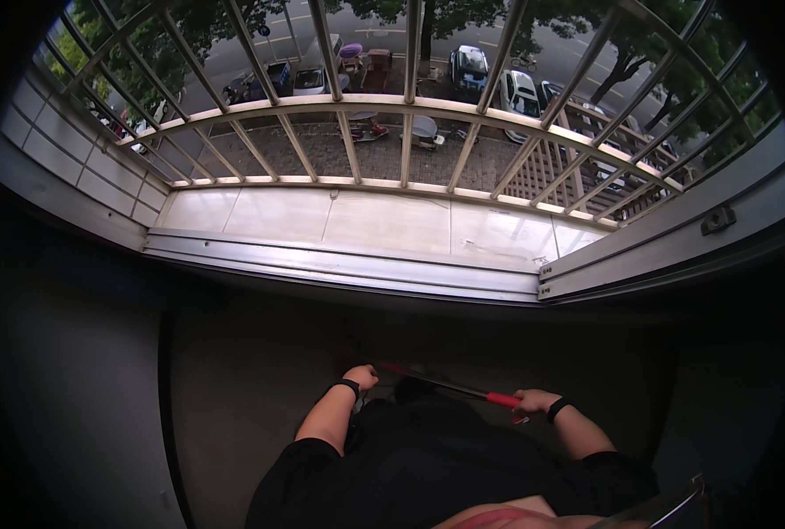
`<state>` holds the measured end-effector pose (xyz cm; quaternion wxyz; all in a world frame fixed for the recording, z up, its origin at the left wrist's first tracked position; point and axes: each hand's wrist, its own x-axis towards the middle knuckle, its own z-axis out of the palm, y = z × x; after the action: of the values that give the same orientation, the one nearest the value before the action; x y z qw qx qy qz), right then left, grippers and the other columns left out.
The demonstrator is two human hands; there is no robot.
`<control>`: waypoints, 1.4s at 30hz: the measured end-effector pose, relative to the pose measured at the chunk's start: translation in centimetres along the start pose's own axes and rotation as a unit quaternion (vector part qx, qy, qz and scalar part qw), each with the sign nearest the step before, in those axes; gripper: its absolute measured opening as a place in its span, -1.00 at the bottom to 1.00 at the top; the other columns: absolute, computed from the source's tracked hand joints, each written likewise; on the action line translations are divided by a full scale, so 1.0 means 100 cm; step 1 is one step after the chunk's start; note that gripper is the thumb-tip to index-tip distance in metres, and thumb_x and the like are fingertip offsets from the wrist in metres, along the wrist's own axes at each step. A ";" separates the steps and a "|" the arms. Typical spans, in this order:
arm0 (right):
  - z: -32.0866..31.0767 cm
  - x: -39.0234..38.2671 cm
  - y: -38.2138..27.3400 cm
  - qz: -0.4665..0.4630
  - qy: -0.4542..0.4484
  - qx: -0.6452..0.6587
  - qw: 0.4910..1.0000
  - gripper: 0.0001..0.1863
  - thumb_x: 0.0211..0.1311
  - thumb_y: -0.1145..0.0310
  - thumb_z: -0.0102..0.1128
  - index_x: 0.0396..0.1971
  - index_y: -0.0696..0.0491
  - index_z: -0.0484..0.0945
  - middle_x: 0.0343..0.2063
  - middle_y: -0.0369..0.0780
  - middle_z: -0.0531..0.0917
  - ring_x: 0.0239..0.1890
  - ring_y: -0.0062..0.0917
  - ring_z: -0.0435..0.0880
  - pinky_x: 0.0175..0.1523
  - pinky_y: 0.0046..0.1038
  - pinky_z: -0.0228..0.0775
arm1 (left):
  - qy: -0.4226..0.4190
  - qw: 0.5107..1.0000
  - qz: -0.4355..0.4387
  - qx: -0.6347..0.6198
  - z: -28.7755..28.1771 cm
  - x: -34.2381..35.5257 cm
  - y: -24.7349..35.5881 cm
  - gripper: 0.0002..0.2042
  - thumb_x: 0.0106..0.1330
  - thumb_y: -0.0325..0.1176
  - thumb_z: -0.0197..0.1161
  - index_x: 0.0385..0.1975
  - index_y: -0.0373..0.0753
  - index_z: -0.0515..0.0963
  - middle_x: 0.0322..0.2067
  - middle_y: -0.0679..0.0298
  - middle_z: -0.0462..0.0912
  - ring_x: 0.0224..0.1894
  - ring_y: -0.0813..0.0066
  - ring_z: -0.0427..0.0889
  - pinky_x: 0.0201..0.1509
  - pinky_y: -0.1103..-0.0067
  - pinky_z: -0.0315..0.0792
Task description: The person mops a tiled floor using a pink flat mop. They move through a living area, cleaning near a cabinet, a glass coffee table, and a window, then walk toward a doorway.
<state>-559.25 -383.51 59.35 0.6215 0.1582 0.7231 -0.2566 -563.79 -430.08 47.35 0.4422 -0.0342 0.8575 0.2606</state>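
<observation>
Two hands on one long pole (437,381): left hand (362,377) fisted around its dark end, right hand (534,403) closed on the red grip. Both forearms bare, bent, one black wristband each. Pole is thin, straight, runs across dim floor (251,388) below the window sill (340,264). Beyond the sill: pale tiled ledge (366,220), curved metal railing (392,106).

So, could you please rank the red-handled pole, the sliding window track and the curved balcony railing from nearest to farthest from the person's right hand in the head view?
From the right hand:
1. Red-handled pole: in its grip, running left toward the left hand.
2. Sliding window track: ahead, above the hands.
3. Curved balcony railing: farthest, beyond the pale ledge.
</observation>
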 end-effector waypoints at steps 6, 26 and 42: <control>-0.011 -0.042 -0.050 0.016 0.026 -0.270 0.962 -0.67 -0.15 0.30 0.19 -0.28 0.04 0.58 -0.50 -0.20 0.65 -0.43 -0.42 0.65 -0.35 -0.41 0.45 | 0.041 0.998 -0.025 -0.035 -0.012 -0.016 -0.029 -0.69 0.07 -0.22 0.15 -0.21 -0.19 0.58 -0.24 0.10 0.62 -0.12 0.19 0.57 -0.03 0.38 0.43; 0.194 -0.189 -0.406 -0.093 0.162 -0.524 0.831 -0.61 -0.07 0.11 0.25 -0.34 0.11 0.54 -0.55 -0.17 0.63 -0.39 -0.31 0.65 -0.26 -0.39 0.45 | 0.157 0.909 0.385 -0.028 -0.045 -0.077 -0.045 -0.83 -0.04 -0.27 0.23 -0.64 -0.23 0.48 -0.52 0.10 0.55 -0.31 0.09 0.54 -0.27 0.28 0.41; 0.254 -0.131 -0.438 -0.181 0.106 -0.294 0.933 -0.60 0.02 0.10 0.16 -0.21 0.06 0.53 -0.40 -0.08 0.63 -0.28 -0.20 0.61 -0.17 -0.29 0.41 | 0.162 0.953 0.253 0.052 -0.098 -0.137 -0.193 -0.82 -0.06 -0.27 0.18 -0.65 -0.26 0.54 -0.52 0.03 0.59 -0.33 0.04 0.58 -0.22 0.25 0.45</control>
<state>-560.09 -432.58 77.34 0.5031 -0.1390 0.8441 -0.1231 -557.14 -453.76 54.52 0.2184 0.1649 0.9104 0.3102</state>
